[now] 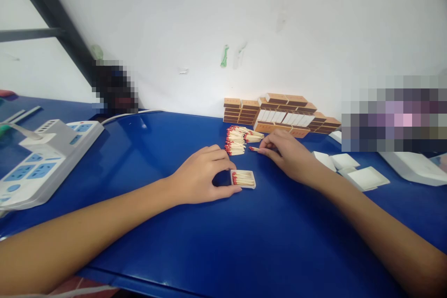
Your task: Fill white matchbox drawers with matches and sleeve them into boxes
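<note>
A small white matchbox tray point(254, 180) lies on the blue table, with red-headed matches point(243, 179) lying lengthwise in it. My left hand point(206, 174) rests around the tray's left end, thumb at the near side and fingers at the far side, gripping it. Beyond it is a pile of loose matches point(236, 141), their red heads to the left. Just right of that pile, my right hand point(284, 151) pinches matches point(254, 149) between thumb and fingertips; red heads stick out to the left. How many it holds I cannot tell.
Brown matchboxes point(240, 111) stand stacked against the wall, several with white ends showing. White trays point(366, 178) lie at the right, beside my right forearm. A white power strip point(52, 163) with a plugged-in adapter sits at the left. Two areas are pixelated.
</note>
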Tool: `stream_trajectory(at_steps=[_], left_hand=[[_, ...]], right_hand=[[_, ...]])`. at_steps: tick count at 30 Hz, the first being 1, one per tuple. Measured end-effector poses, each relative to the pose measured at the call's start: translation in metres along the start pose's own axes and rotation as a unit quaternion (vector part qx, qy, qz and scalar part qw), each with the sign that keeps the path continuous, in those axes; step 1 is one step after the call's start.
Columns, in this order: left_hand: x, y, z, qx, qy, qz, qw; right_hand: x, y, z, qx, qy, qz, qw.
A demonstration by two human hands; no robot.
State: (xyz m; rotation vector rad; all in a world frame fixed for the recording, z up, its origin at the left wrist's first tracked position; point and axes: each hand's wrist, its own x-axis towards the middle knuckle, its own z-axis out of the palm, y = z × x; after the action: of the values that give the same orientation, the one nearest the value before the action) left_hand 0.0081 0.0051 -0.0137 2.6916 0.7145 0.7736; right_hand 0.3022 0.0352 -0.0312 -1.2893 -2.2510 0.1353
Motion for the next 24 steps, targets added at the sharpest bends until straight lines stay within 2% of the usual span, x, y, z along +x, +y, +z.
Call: stream_trajectory(at_steps=[15,18,24], left_hand=[[0.001,0.000,-0.001,0.001,0.001,-0.001,1.000],[0.001,0.000,-0.001,0.009,0.006,-0.003,1.000],[0.001,-0.002,0.000,0.019,0.019,-0.011,1.000]], right_hand=[[-0.005,0.000,-0.006,-0.025,-0.013,-0.005,1.000],[-0.007,-0.015,-0.012,-0.001,-0.008,0.003,1.000],[-0.016,-0.068,-0.015,0.084,-0.045,0.011,0.995]])
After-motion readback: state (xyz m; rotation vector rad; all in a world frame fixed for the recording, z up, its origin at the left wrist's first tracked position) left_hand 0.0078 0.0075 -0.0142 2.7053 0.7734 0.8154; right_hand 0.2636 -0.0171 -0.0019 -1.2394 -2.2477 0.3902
